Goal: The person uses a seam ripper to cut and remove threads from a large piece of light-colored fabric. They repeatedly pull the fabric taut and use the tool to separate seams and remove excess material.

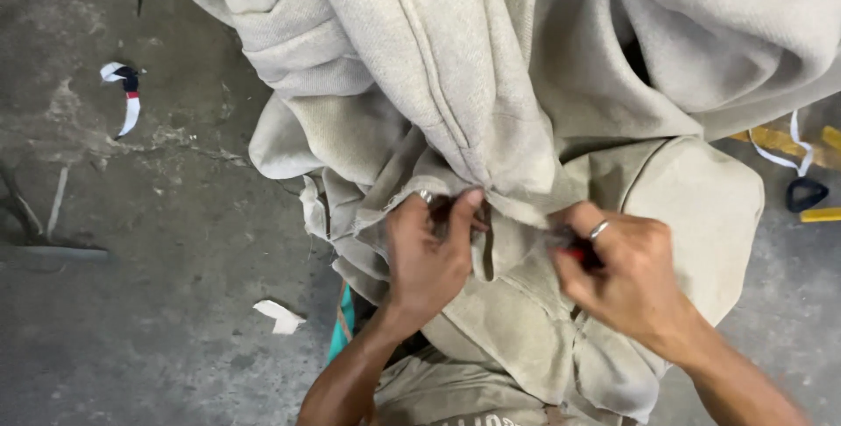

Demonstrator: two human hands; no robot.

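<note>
Big heap of beige fleece garment [491, 84], sweatshirt-type knit, filling the upper middle and right of the frame and spilling down to the bottom centre. Thick ribbed band visible upper left of the pile, long raised seam running diagonally down the middle, lots of folds and a raw, slightly frayed edge just left of centre. Fabric a bit grubby in places.

Left hand [429, 255] at lower centre, fingers pinched shut on a fold of the cloth, thumb and fingertips pressing the edge together, ring on one finger. Right hand [626, 273] just beside it at lower right, closed around a small tool with a red bit [578, 253] showing between the fingers, also resting on the fabric. Ring on this hand too. Hands close together, not touching.

Hard to tell what the tool actually is, mostly buried in the fist and blurred. Exact spot being worked on hidden under the left fingers. Garment cut off at the top and right edges. Teal strip [343, 321] poking out beneath the pile, mostly covered.

Rough grey concrete floor [131, 303] around, with a white scrap [279, 314] lower left and a white-and-red label strip [127, 98] upper left.
</note>
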